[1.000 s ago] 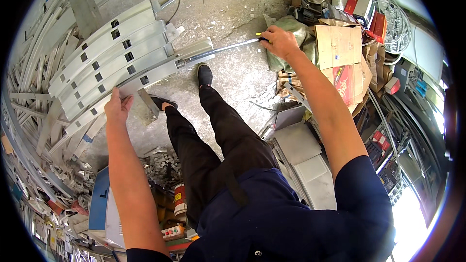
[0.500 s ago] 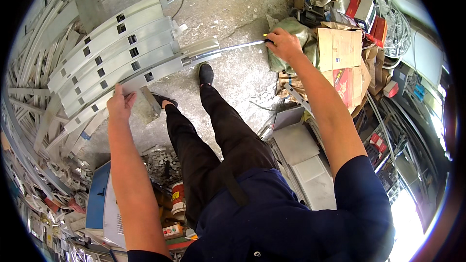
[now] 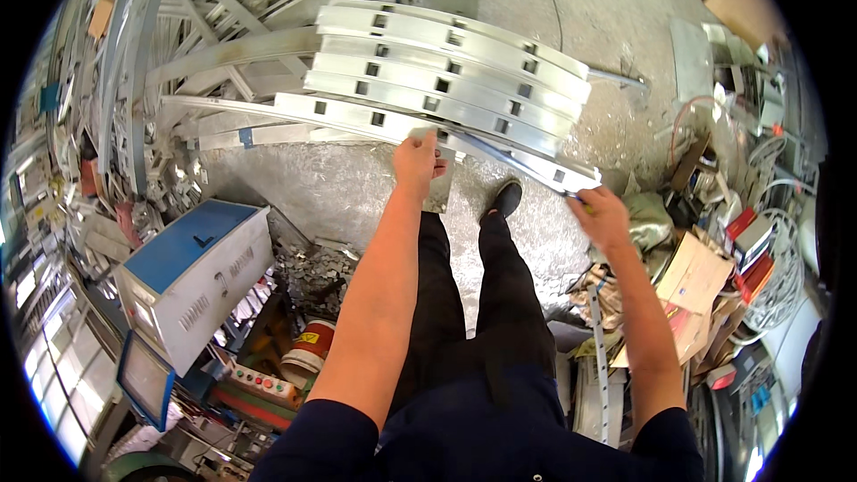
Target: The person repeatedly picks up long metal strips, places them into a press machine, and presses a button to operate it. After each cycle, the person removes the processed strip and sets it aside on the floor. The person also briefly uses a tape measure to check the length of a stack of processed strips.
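Silvery metal profiles [image 3: 402, 80] with rows of square cut-outs lie side by side ahead of me. My left hand [image 3: 417, 163] is closed at the near edge of the closest profile [image 3: 344, 116], its fingertips against the metal and the other fingers curled below. From near those fingertips a narrow grey strip [image 3: 504, 157] runs slantwise along this profile to my right hand. My right hand [image 3: 603, 217] is closed round the strip's black-and-yellow end, by the profile's right end. The fingers hide most of that end, so its kind is unclear.
Loose metal lengths [image 3: 223, 13] pile up at the far left. A white cabinet with a blue top [image 3: 192, 281] and a red-and-white bucket [image 3: 311, 345] stand at lower left. Cardboard [image 3: 696, 272], a green sack [image 3: 650, 217] and coiled cable [image 3: 777, 268] crowd the right.
My view has swung left, so the profiles sit further right in it. My hands are closer together, and the right hand has come in to the profile's end. Less of the strip sticks out.
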Tool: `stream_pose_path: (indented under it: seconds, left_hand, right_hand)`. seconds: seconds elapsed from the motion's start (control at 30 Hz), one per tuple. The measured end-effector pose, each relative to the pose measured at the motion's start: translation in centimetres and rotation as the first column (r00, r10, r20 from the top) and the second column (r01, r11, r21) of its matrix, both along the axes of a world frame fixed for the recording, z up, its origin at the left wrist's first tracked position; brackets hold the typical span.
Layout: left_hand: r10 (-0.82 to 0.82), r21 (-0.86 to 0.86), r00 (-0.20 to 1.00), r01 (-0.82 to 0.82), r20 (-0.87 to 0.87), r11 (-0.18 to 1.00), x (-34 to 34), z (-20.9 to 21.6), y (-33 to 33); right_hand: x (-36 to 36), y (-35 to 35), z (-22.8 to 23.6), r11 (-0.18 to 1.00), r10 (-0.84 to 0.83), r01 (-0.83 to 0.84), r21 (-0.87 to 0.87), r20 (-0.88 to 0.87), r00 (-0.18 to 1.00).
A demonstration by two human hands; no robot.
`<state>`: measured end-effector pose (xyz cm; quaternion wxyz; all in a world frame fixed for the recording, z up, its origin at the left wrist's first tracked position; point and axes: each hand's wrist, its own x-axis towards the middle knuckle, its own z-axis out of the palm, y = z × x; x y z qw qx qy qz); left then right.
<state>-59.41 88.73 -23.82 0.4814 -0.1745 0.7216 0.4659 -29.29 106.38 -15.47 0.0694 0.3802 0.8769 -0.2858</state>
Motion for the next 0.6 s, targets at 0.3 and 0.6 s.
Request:
stream_pose_path:
  seconds: [0.3, 0.6]
  left_hand:
    - [0.202, 0.24, 0.971, -0.228, 0.129, 0.944, -3.7, -2.9, -4.7]
    - [0.282, 0.406, 0.93, -0.359, 0.236, 0.841, -4.2, -4.4, -4.4]
  right_hand:
    - [-29.2, -10.4, -2.2, 0.995, 0.081, -0.075, -0.063, 0.094, 0.992]
    - [-36.3, -12.1, -3.7, 0.991, 0.133, -0.124, -0.047, 0.326, 0.936]
